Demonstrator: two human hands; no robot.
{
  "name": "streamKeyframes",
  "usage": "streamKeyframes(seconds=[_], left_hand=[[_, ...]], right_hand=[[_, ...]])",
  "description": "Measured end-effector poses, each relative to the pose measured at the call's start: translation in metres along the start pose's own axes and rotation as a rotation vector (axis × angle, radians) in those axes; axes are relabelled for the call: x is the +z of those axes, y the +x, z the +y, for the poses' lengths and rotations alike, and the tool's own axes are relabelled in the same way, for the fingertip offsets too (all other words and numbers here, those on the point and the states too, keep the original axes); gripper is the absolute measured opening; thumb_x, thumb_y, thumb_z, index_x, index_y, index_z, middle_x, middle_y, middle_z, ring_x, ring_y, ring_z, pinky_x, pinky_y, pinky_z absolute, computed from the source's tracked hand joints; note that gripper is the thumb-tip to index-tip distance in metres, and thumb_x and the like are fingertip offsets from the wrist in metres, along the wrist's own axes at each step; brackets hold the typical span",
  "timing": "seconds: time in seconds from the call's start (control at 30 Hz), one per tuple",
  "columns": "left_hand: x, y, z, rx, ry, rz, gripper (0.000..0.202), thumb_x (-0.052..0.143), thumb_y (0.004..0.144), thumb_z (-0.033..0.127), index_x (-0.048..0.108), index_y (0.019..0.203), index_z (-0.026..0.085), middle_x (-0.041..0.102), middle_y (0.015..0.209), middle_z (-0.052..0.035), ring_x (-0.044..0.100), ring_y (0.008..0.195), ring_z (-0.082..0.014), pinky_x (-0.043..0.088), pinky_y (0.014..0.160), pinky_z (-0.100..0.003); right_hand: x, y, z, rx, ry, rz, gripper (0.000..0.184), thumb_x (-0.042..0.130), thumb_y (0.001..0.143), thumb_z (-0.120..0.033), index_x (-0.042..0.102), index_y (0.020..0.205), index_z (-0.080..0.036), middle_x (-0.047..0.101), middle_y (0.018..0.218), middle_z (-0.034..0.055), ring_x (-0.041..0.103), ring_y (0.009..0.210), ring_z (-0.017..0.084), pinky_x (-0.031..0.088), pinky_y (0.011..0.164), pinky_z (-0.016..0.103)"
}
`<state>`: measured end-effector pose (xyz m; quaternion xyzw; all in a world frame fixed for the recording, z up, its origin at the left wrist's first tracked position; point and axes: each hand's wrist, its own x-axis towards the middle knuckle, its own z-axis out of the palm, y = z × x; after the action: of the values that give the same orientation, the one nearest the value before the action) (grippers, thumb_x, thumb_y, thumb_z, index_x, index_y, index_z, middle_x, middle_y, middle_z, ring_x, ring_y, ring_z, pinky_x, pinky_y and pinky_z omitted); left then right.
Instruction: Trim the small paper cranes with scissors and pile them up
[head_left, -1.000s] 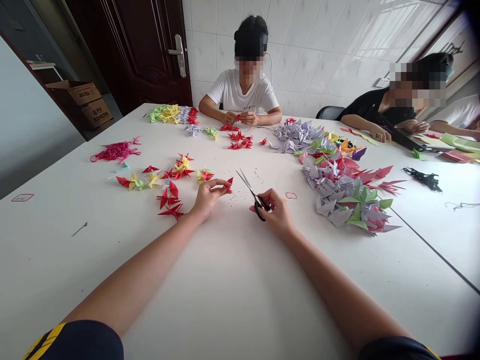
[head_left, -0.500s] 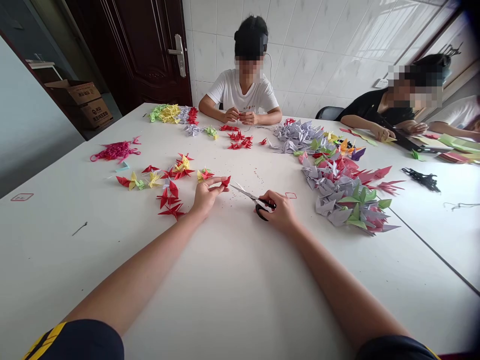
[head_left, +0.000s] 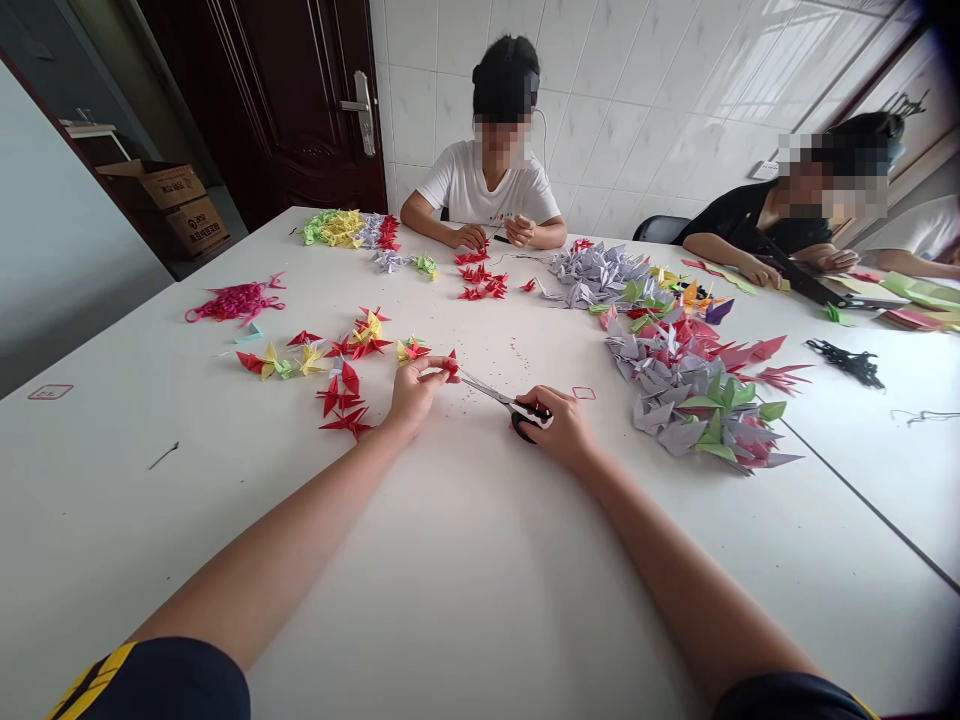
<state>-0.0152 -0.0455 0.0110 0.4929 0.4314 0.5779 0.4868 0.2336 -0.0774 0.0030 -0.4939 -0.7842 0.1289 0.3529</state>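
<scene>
Between the thumb and fingers of my left hand [head_left: 417,390] is a small red origami crane [head_left: 453,367], mostly covered by the fingertips. My right hand [head_left: 564,430] has its fingers through the black handles of a pair of scissors [head_left: 504,397]. The blades point left and their tips are at the crane; I cannot tell whether they touch it. Beside my left hand lie several red paper cranes [head_left: 345,422], along with a strung row of red, yellow and white ones [head_left: 367,335]. Tiny paper bits [head_left: 469,408] are scattered on the table under the blades.
A big heap of paper cranes [head_left: 675,370] covers the table's right side. Pink cord [head_left: 236,302] lies at left, black cord [head_left: 846,362] at right. Across the table [head_left: 450,580] a person in white [head_left: 491,190] handles red cranes; another in black [head_left: 757,220] sits at right.
The scissor blades have come closer together, with their tips at the crane. Across the table, the person in white has moved their hands apart. My arms have hardly moved.
</scene>
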Motion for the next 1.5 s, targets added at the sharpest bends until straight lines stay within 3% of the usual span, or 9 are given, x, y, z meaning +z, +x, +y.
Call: streamKeyframes(seconds=[0.23, 0.73, 1.1, 1.3, 1.5], left_hand=[[0.0003, 0.0002, -0.0009, -0.024, -0.058, 0.019, 0.026, 0.075, 0.071, 0.028, 0.075, 0.094, 0.016, 0.072, 0.098, -0.0069, 0.070, 0.085, -0.0208, 0.047, 0.100, -0.043], [-0.0022, 0.0038, -0.0059, -0.054, -0.066, -0.011, 0.027, 0.071, 0.070, 0.023, 0.076, 0.096, 0.019, 0.070, 0.110, -0.0056, 0.065, 0.078, -0.0133, 0.048, 0.102, -0.042], [-0.0003, 0.0033, -0.0020, -0.054, -0.099, 0.003, 0.025, 0.064, 0.067, 0.015, 0.074, 0.090, 0.018, 0.067, 0.107, -0.0043, 0.058, 0.070, -0.0071, 0.051, 0.094, -0.036], [0.0015, 0.0024, -0.0006, -0.044, -0.075, 0.041, 0.023, 0.060, 0.070, 0.013, 0.075, 0.088, 0.017, 0.066, 0.107, -0.0059, 0.059, 0.070, -0.0076, 0.052, 0.094, -0.038], [0.0003, 0.0041, -0.0041, -0.052, -0.103, 0.062, 0.029, 0.064, 0.070, 0.015, 0.077, 0.096, 0.017, 0.068, 0.112, -0.0076, 0.063, 0.076, -0.0105, 0.051, 0.097, -0.040]], right_hand=[[0.0001, -0.0003, -0.0013, -0.040, -0.049, 0.043, 0.017, 0.063, 0.075, -0.021, 0.067, 0.092, -0.023, 0.066, 0.085, 0.0032, 0.054, 0.066, 0.016, 0.043, 0.064, 0.029], [0.0015, 0.0003, -0.0023, -0.051, -0.037, 0.034, 0.016, 0.063, 0.077, -0.022, 0.067, 0.092, -0.023, 0.068, 0.087, 0.0039, 0.057, 0.070, 0.018, 0.044, 0.069, 0.032], [0.0019, -0.0003, -0.0017, -0.031, -0.077, 0.136, 0.017, 0.063, 0.076, -0.021, 0.066, 0.093, -0.023, 0.068, 0.087, 0.0035, 0.059, 0.070, 0.018, 0.044, 0.069, 0.031], [0.0043, -0.0007, -0.0014, -0.046, -0.117, 0.224, 0.020, 0.063, 0.075, -0.018, 0.065, 0.094, -0.023, 0.067, 0.084, 0.0016, 0.058, 0.069, 0.017, 0.042, 0.065, 0.028], [0.0039, -0.0014, -0.0051, -0.012, -0.080, 0.185, 0.021, 0.058, 0.077, -0.017, 0.066, 0.095, -0.023, 0.070, 0.088, 0.0029, 0.057, 0.066, 0.017, 0.041, 0.061, 0.028]])
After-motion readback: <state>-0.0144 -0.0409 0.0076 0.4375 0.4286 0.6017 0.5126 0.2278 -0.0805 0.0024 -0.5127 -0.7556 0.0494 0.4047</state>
